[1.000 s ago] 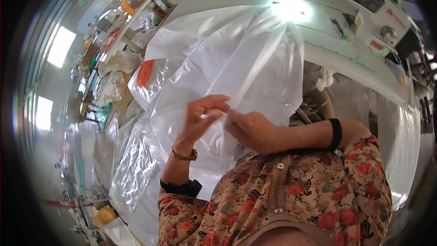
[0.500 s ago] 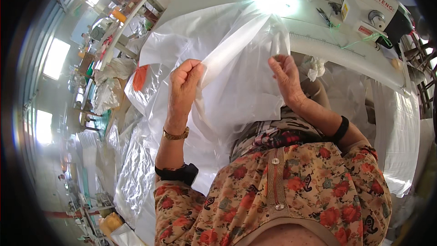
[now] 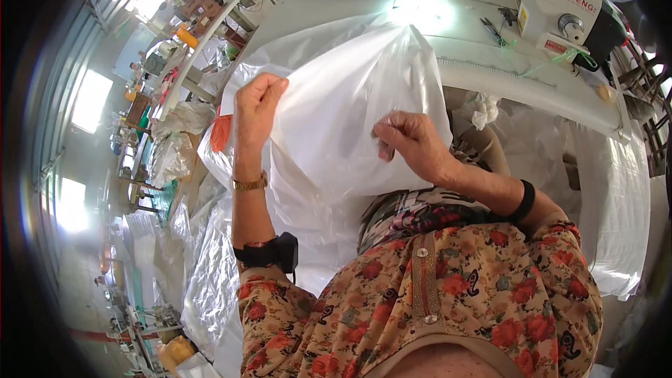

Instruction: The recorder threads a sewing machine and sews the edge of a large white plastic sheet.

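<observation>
A large white plastic sheet (image 3: 329, 98) spreads from under the brightly lit needle area of a sewing machine (image 3: 560, 0) down over my lap. Its near part looks woven and opaque, and a clear film lies with it. My left hand (image 3: 257, 105) pinches the sheet's left edge between thumb and fingers, pulling it taut toward the machine. My right hand (image 3: 416, 141) is in front of the sheet's right half, its fingers curled inward. Whether those fingertips hold any film cannot be made out.
Thread snips (image 3: 492, 28) and loose green thread (image 3: 549, 63) lie on the white machine table (image 3: 483, 63). A crumpled white scrap (image 3: 483, 110) hangs at the table's front edge. Crinkled plastic (image 3: 210, 259) is heaped to the left, near an orange-red piece (image 3: 220, 133). More white sheeting (image 3: 616, 203) hangs at right.
My left hand has moved left and slightly up with the sheet's edge, opening out the fold. My right hand has come left and down from the sheet's right edge, and its fingers have curled.
</observation>
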Action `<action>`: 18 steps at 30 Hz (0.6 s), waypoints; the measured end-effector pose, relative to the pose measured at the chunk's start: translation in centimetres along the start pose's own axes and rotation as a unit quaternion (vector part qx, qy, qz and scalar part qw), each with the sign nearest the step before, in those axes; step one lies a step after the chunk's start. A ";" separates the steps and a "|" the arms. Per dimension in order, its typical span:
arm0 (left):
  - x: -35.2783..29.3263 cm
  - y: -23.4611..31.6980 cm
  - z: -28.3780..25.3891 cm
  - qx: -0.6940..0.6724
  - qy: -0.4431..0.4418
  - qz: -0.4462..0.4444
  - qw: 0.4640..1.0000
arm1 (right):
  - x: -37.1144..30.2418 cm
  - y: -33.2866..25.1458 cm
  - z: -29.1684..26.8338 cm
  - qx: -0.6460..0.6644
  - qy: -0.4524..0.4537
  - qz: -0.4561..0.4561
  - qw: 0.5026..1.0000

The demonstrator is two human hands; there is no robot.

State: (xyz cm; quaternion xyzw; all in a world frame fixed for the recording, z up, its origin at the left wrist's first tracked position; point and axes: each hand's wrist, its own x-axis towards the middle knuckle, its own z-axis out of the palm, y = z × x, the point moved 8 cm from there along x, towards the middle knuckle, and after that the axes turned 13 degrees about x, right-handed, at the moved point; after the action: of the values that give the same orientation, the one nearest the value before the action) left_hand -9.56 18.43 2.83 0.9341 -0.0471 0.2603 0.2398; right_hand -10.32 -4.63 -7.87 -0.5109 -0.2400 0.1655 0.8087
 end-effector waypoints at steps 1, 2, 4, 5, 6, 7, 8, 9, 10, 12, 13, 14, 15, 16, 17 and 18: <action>-0.6 0.1 1.0 -0.067 -0.026 -0.017 0.997 | -0.6 -0.8 0.3 -0.024 -0.004 0.012 1.000; -1.3 0.4 2.1 -0.134 -0.052 -0.034 0.989 | -1.0 -1.2 0.6 -0.048 -0.008 0.024 0.999; -3.2 2.2 4.4 -0.185 -0.101 -0.056 0.976 | -1.6 -1.7 1.1 -0.079 -0.017 0.013 0.997; -4.8 2.4 6.2 -0.176 -0.192 -0.083 0.962 | -1.7 -1.9 1.4 -0.110 -0.027 0.002 0.994; -6.3 4.1 7.2 -0.206 -0.219 -0.052 0.952 | -1.6 -1.9 1.6 -0.109 -0.028 0.004 0.994; -7.6 5.3 8.0 -0.191 -0.225 -0.001 0.955 | -1.7 -1.8 2.3 -0.164 -0.057 0.001 0.985; -8.8 5.4 9.1 -0.186 -0.244 -0.003 0.952 | -1.8 -1.5 3.0 -0.216 -0.087 -0.003 0.972; -9.8 5.5 10.0 -0.201 -0.270 -0.045 0.940 | -2.0 -1.1 2.8 -0.215 -0.087 0.000 0.973; -10.5 5.5 10.7 -0.216 -0.296 -0.088 0.926 | -2.3 -0.7 3.1 -0.269 -0.111 -0.039 0.956; -11.1 5.6 10.8 -0.210 -0.304 -0.098 0.924 | -2.8 -0.4 3.5 -0.319 -0.138 -0.073 0.935; -11.2 5.6 10.8 -0.218 -0.283 -0.091 0.929 | -2.9 -0.4 3.9 -0.355 -0.155 -0.088 0.918; -11.4 5.5 10.8 -0.227 -0.262 -0.083 0.934 | -3.1 -0.4 4.2 -0.391 -0.172 -0.103 0.899; -11.7 5.4 11.1 -0.227 -0.264 -0.087 0.933 | -3.1 -0.4 4.2 -0.388 -0.172 -0.099 0.900; -11.9 5.1 11.4 -0.258 -0.256 -0.105 0.926 | -3.1 -0.5 4.6 -0.411 -0.184 -0.116 0.885; -12.1 5.0 11.5 -0.289 -0.248 -0.123 0.917 | -3.3 -0.5 5.0 -0.433 -0.196 -0.133 0.870; -12.1 5.2 11.6 -0.288 -0.250 -0.124 0.916 | -3.2 -0.4 4.9 -0.431 -0.195 -0.132 0.871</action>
State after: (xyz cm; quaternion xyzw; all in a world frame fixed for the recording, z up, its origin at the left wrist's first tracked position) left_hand -15.72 7.94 -9.86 0.8578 -0.0625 -0.0379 0.5088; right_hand -15.74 -2.76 -6.46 -0.7295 -0.5058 0.0335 0.4591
